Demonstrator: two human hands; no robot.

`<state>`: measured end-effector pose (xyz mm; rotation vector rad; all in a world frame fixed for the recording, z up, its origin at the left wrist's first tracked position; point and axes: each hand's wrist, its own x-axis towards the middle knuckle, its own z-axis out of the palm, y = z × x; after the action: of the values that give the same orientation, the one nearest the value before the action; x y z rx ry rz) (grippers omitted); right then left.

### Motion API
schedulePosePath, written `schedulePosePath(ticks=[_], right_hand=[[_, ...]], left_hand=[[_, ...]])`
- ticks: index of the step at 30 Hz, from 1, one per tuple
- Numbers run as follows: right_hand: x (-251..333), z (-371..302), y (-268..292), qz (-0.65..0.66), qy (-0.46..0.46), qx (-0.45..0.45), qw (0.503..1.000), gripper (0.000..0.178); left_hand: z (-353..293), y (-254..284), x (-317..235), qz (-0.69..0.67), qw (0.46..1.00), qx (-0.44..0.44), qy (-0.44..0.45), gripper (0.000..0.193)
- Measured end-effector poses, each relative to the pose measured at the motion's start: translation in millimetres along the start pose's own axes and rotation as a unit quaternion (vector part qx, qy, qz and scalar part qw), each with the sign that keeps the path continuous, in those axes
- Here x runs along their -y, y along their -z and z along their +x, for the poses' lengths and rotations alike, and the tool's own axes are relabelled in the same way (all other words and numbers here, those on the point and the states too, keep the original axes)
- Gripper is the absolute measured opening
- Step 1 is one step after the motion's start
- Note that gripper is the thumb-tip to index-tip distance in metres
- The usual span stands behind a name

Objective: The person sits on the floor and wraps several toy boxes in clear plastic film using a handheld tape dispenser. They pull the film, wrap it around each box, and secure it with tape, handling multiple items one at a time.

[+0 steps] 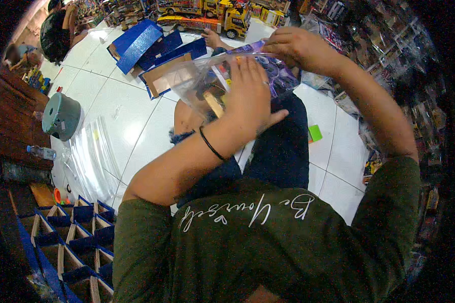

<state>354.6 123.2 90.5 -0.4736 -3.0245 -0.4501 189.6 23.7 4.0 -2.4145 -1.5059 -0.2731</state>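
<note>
Over my lap lies a clear plastic bag [188,81] holding a purple printed piece [284,76] and a pale wood-coloured piece [213,104]. My left hand [250,93] rests flat on top of the bag, its fingers stretched out and the thumb pointing to the right. At the bag's far right edge, my right hand [299,50] has its fingers bent and pinched on the plastic. Part of the contents is hidden under my left hand.
Blue open boxes [159,55] lie on the white tiles ahead. A grey-green stool [61,116], clear plastic sheets [93,154] and a blue divided rack [76,237] are at left. Toy trucks [235,22] stand beyond; packaged goods line the right. Another person [56,35] sits far left.
</note>
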Motion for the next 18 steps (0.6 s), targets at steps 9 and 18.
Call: schedulePosePath(ticks=[9, 18], right_hand=[[31, -22, -26, -0.069, 0.007, -0.006, 0.998, 0.045], [55, -31, -24, -0.068, -0.053, 0.005, 0.996, 0.046]], left_hand=[[-4, -3, 21, -0.128, 0.987, -0.098, 0.008, 0.106], [-5, 32, 7, -0.096, 0.994, -0.060, 0.004, 0.086]])
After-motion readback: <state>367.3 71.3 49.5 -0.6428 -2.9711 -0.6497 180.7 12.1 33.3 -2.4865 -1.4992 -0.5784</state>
